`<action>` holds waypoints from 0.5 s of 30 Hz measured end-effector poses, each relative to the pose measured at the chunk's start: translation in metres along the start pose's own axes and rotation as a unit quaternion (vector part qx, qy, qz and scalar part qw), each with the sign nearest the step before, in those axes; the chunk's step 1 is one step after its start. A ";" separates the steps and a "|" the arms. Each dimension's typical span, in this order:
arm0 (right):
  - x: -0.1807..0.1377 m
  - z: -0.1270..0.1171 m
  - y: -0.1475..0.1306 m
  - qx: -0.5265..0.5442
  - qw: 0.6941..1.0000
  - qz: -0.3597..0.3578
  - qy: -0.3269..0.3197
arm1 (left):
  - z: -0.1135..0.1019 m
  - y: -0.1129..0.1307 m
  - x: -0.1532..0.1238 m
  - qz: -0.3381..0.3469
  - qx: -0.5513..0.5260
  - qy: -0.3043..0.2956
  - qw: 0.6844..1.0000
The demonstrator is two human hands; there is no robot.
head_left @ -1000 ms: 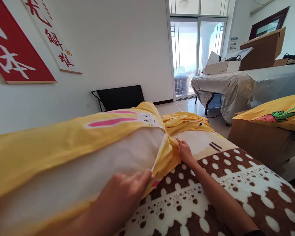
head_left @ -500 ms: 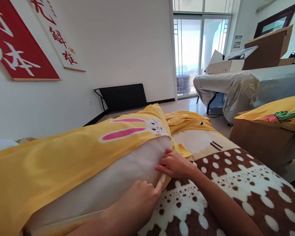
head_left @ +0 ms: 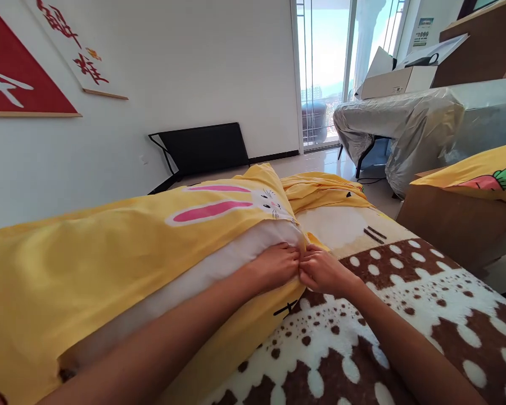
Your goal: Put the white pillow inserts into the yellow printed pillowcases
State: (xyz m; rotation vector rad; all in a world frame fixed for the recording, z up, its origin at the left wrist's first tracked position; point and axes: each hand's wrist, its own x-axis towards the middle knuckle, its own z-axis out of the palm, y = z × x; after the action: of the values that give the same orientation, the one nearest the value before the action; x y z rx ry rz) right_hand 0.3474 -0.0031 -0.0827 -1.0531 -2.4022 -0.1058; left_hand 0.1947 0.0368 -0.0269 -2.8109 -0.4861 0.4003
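A long yellow pillowcase [head_left: 109,236] with a rabbit print lies across the bed, its side opening facing me. Through the opening shows a white pillow [head_left: 219,261]. At the far end of that opening, my left hand [head_left: 280,263] reaches over the pillow, its fingers closed on the pillowcase edge. My right hand [head_left: 324,270] meets it there, pinching the same corner from outside. The exact bit of cloth between the fingers is hidden. The lower flap of the pillowcase hangs below my left forearm.
Under the pillow spreads a brown-and-white plush blanket [head_left: 346,337]. Bunched yellow fabric [head_left: 324,188] lies beyond my hands. To the right, a carrot-print yellow cloth [head_left: 480,174] rests on a cardboard box [head_left: 451,230]. Farther back stand a plastic-covered table [head_left: 405,112] and a black folded panel [head_left: 202,149].
My left hand has moved forward and right to the far corner, beside my right hand, which has shifted slightly right. The lower flap now covers more of the pillow. The view has tilted down.
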 end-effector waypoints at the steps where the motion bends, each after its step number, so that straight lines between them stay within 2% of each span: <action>1: -0.002 -0.006 0.001 0.009 1.000 0.013 -0.009 | 0.005 0.002 0.004 -0.023 -0.001 -0.001 1.000; 5: -0.011 -0.020 0.008 0.031 0.997 0.058 -0.029 | 0.019 0.006 0.011 -0.142 0.000 -0.024 0.990; 9: -0.015 -0.022 0.014 0.036 0.996 0.064 -0.043 | 0.019 -0.005 0.002 -0.248 0.014 -0.046 0.967; 12: -0.014 -0.024 0.010 0.033 0.996 0.067 -0.044 | 0.014 -0.012 -0.006 -0.272 0.018 -0.045 0.961; 15: -0.013 -0.022 0.007 0.025 0.997 0.067 -0.038 | 0.008 -0.008 -0.005 -0.237 0.003 -0.037 0.971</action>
State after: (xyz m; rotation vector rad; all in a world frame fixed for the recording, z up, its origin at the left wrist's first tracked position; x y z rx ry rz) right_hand 0.3690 -0.0122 -0.0705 -1.2116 -2.3790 0.0427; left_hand 0.1854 0.0440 -0.0308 -2.5603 -1.1353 0.3988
